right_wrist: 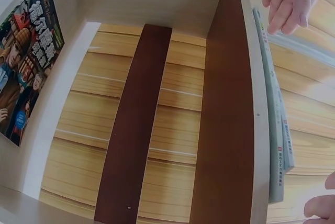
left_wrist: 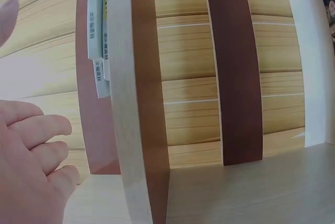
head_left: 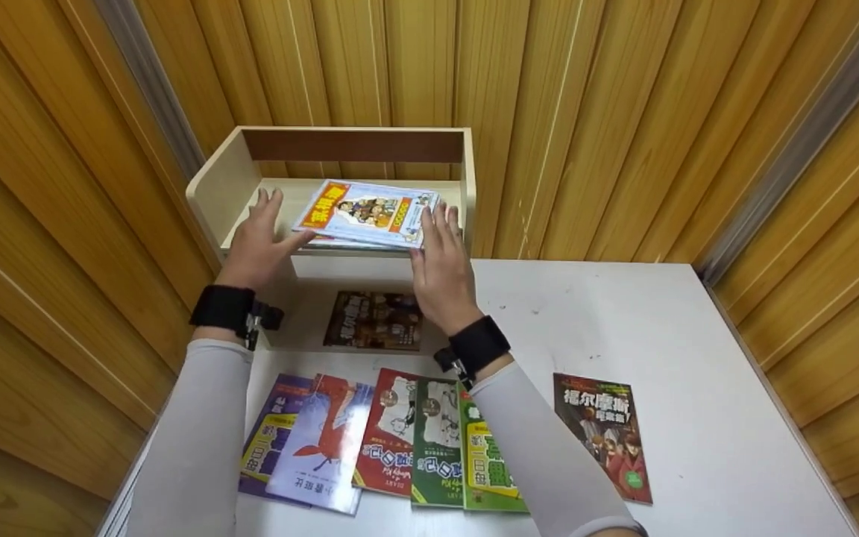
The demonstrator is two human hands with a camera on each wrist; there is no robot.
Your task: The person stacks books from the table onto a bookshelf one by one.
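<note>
A small stack of books (head_left: 366, 212) lies flat on the top shelf of the pale bookcase (head_left: 221, 179), slightly askew. The uppermost cover is light blue, with yellow Chinese characters on a red panel and a cartoon group in the middle. In both wrist views the spines carry small print, too fine to read.

The left hand (head_left: 254, 242) is at the stack's left end, its fingers spread and the thumb at the front corner; whether it touches cannot be told. The right hand (head_left: 443, 276) lies along the right end, fingers nearly straight and close together, the thumb at the front edge.

Below, in the bookcase's lower compartment, lies a dark book (head_left: 373, 321) titled 福尔摩斯; the right hand is in front of its upper right corner. A second copy (head_left: 601, 440) with the same characters rests on the white bench (head_left: 549, 321) at the right, its left edge partly covered by the right sleeve (head_left: 541, 447).

Nearer the person, a row of overlapping books shows a purple cover (head_left: 277, 425), a pale blue one (head_left: 325, 440) with a red fox-like animal, then a red book (head_left: 388, 429) and a dark green book (head_left: 437, 447), both lettered "DIARY" and "Wimpy Kid". A light green book (head_left: 482, 447) ends the row, partly under the same sleeve. Wood-look panels (head_left: 586, 127) stand close behind the bookcase.
</note>
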